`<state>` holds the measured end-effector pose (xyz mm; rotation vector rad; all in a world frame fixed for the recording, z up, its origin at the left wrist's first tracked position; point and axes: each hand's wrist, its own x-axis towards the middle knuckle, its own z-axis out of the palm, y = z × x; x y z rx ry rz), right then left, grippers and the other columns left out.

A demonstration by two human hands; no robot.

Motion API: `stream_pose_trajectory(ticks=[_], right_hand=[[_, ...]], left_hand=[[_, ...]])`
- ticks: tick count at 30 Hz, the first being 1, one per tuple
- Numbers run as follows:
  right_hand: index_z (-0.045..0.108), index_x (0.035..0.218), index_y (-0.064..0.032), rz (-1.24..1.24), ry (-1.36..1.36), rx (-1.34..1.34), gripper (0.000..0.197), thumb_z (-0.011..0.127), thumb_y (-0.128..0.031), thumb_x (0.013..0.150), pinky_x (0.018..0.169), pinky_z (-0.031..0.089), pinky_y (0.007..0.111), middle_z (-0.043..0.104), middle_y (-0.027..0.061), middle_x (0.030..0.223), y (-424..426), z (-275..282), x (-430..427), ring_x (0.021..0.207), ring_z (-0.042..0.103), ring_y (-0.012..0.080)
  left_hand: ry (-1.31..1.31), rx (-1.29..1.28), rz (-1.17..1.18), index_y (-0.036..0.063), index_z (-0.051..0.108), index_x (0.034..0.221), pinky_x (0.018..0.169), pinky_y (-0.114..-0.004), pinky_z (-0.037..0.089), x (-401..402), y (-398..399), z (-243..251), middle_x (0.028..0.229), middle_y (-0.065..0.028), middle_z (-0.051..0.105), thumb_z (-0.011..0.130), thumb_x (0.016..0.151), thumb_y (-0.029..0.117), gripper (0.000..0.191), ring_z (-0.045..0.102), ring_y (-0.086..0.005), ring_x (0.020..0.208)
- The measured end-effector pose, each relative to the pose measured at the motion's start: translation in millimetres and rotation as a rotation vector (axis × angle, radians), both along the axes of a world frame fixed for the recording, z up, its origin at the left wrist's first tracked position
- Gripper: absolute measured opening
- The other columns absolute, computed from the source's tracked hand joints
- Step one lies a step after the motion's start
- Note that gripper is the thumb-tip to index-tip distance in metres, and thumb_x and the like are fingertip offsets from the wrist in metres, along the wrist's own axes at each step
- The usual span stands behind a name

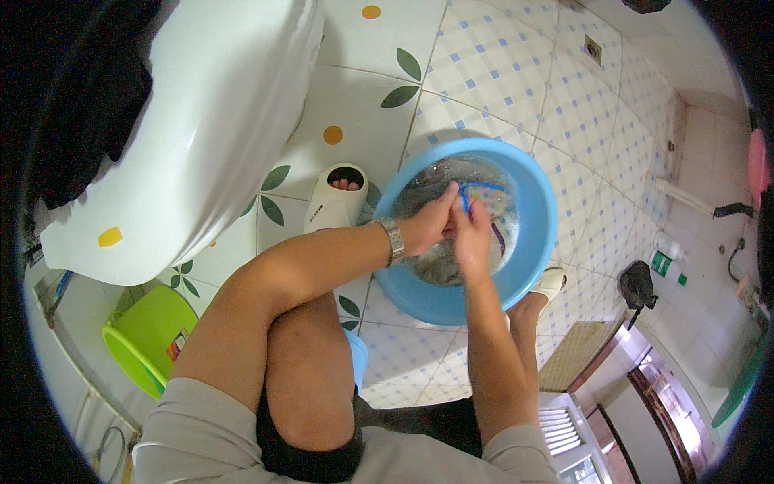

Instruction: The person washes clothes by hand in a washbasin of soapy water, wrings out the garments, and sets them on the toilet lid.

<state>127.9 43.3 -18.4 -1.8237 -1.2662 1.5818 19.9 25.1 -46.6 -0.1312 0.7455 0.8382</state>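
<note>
A round blue plastic basin [535,242] stands on the tiled floor in front of me, filled with sudsy water. Dark, soaked clothing [426,172] lies in it. My left hand [428,222], with a metal-band watch [393,241] on the wrist, meets my right hand [471,236] over the middle of the basin. Both grip a wet, multicoloured patterned cloth [487,202] with bright blue trim, pinched between the fingers. Part of the cloth spreads in the water beyond my hands, and the held portion is mostly hidden by my fingers.
White slippers [338,196] are on my feet either side of the basin. A lime-green bucket [145,333] is at left, below a large white glossy fixture [224,121]. A black plastic bag [637,287] and a white-and-green bottle [662,263] are by the right wall. A floor drain [593,49] is at far right.
</note>
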Motion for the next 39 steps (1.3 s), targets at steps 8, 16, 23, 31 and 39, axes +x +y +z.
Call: stream_pose_trajectory(ticks=[8, 16, 23, 31, 39], right_hand=[[0.056, 0.102, 0.0019, -0.114, -0.053, 0.153, 0.023, 0.057, -0.02, 0.093, 0.078, 0.045, 0.039, 0.062, 0.0164, 0.09, -40, 40, -22, 0.083, 0.057, 0.0262], [0.055, 0.111, 0.007, -0.625, -0.234, 0.058, 0.031, 0.054, -0.018, 0.094, 0.083, 0.046, 0.044, 0.063, 0.0227, 0.1, 42, -79, 45, 0.09, 0.06, 0.0359], [0.055, 0.114, 0.0011, -0.348, 0.195, -0.094, 0.029, 0.057, -0.02, 0.094, 0.08, 0.047, 0.036, 0.063, 0.0096, 0.097, -24, 35, -33, 0.089, 0.058, 0.0239], [0.055, 0.111, 0.0013, 0.004, -0.582, 0.175, 0.028, 0.056, -0.019, 0.091, 0.08, 0.046, 0.043, 0.064, 0.0235, 0.098, 3, -15, -13, 0.088, 0.06, 0.0423], [0.054, 0.118, 0.0011, -0.427, 0.22, -0.031, 0.03, 0.056, -0.01, 0.09, 0.08, 0.048, 0.034, 0.064, 0.0114, 0.103, -6, -16, -20, 0.092, 0.06, 0.0215]], left_hand=[[0.316, 0.031, -0.212, 0.0016, 0.052, 0.126, 0.092, -0.035, 0.048, -5, 1, 28, 0.116, -0.0126, 0.061, 0.048, 0.098, 0.031, 0.041, 0.059, -0.0226, 0.104], [0.37, -0.064, -0.379, 0.0018, 0.05, 0.126, 0.103, -0.038, 0.04, 12, 9, 52, 0.124, -0.0132, 0.056, 0.04, 0.101, 0.046, 0.052, 0.054, -0.0226, 0.112], [0.192, -0.082, -0.128, 0.0065, 0.057, 0.114, 0.083, -0.037, 0.048, -10, 16, 24, 0.096, -0.0077, 0.063, 0.043, 0.098, 0.051, 0.05, 0.06, -0.0182, 0.089], [0.549, 0.133, -0.316, 0.0041, 0.056, 0.121, 0.091, -0.036, 0.047, -1, -7, 25, 0.108, -0.0139, 0.064, 0.049, 0.096, 0.05, 0.053, 0.059, -0.0207, 0.105], [0.382, -0.088, -0.202, 0.0036, 0.057, 0.122, 0.095, -0.039, 0.042, 9, 9, 7, 0.114, -0.0132, 0.063, 0.039, 0.1, 0.048, 0.052, 0.056, -0.02, 0.108]])
